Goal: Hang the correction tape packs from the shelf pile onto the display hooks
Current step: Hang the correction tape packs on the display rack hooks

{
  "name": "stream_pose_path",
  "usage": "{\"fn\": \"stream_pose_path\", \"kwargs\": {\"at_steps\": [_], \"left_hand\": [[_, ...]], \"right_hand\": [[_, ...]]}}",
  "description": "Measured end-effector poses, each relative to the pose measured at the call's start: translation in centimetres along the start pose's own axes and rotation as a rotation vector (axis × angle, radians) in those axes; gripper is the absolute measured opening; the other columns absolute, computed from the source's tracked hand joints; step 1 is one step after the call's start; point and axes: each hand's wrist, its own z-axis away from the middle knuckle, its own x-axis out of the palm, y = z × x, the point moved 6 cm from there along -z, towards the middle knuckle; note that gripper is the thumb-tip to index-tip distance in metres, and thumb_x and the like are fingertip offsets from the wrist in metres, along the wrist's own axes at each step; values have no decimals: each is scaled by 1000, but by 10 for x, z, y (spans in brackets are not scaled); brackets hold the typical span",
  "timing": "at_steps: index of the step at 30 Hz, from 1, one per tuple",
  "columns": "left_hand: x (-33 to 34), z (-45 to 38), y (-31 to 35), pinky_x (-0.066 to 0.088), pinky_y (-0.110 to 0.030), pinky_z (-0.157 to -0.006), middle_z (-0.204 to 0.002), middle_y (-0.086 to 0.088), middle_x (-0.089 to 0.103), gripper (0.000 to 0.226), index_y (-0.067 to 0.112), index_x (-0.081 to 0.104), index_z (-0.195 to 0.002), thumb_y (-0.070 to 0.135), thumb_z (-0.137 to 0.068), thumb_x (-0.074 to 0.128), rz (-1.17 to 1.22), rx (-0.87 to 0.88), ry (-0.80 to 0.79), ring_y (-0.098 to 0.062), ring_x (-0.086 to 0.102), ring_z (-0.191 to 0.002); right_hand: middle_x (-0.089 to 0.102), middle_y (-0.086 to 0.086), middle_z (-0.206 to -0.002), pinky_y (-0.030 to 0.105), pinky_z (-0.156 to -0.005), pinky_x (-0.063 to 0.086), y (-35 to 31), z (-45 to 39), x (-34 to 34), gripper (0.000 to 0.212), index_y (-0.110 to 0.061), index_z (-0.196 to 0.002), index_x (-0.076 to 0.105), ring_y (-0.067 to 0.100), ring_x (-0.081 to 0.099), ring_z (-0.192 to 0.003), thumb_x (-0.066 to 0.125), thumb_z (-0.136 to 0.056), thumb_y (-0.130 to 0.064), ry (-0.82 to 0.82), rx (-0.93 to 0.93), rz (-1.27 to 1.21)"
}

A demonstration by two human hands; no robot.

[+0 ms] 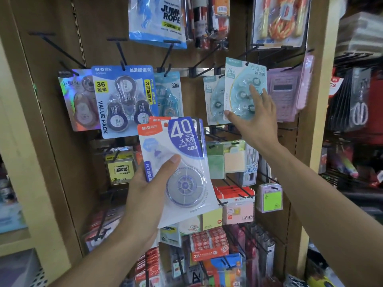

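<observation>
My left hand (pixel 145 193) grips a small stack of correction tape packs (pixel 182 162), the front one white with a blue "40" panel and a round purple tape. My right hand (pixel 255 119) holds a pale blue three-tape pack (pixel 242 88) by its lower edge, thumb under and fingers across the front. The pack's hole sits at the tip of a black display hook (pixel 251 51). A matching pale blue pack (pixel 213 100) hangs just behind it. Other tape packs hang to the left: a blue "36" value pack (pixel 122 100), a holographic pack (pixel 76 100), a "30m" pack (pixel 169 94).
Bare black hooks (pixel 62 50) stick out at upper left. Jump rope packs (pixel 157 19) hang above. A purple calculator pack (pixel 286 92) hangs right of my right hand. Sticky notes (pixel 226 158), erasers and pencils fill lower hooks. Scissors (pixel 360 108) hang on the right rack.
</observation>
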Motion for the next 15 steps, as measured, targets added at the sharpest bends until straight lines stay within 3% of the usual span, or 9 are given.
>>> {"fn": "stream_pose_path", "kwargs": {"at_steps": [5, 12, 15], "left_hand": [[4, -6, 1, 59, -49, -95, -108, 7, 81, 40, 32, 75, -114, 40, -75, 76, 13, -2, -24, -22, 77, -103], [13, 1, -2, 57, -55, -99, -108, 9, 81, 27, 35, 75, -110, 36, -83, 75, 0, 7, -38, -18, 78, -100], [12, 5, 3, 56, -55, -101, -107, 8, 81, 45, 35, 74, -109, 47, -66, 78, -23, 16, -53, -19, 78, -100]], "right_hand": [[18, 2, -168, 53, -121, 24, 7, -11, 5, 95, -42, -158, 20, 25, 12, -155, 68, -80, -69, -104, 28, -6], [6, 1, -170, 61, -121, 20, 19, -55, 48, 103, -42, -158, 15, 30, 0, -156, 77, -78, -58, -293, 32, 286], [-1, 0, -170, 65, -121, 13, 21, -71, 62, 103, -43, -158, 11, 32, -6, -156, 77, -80, -55, -373, 15, 363]]}}
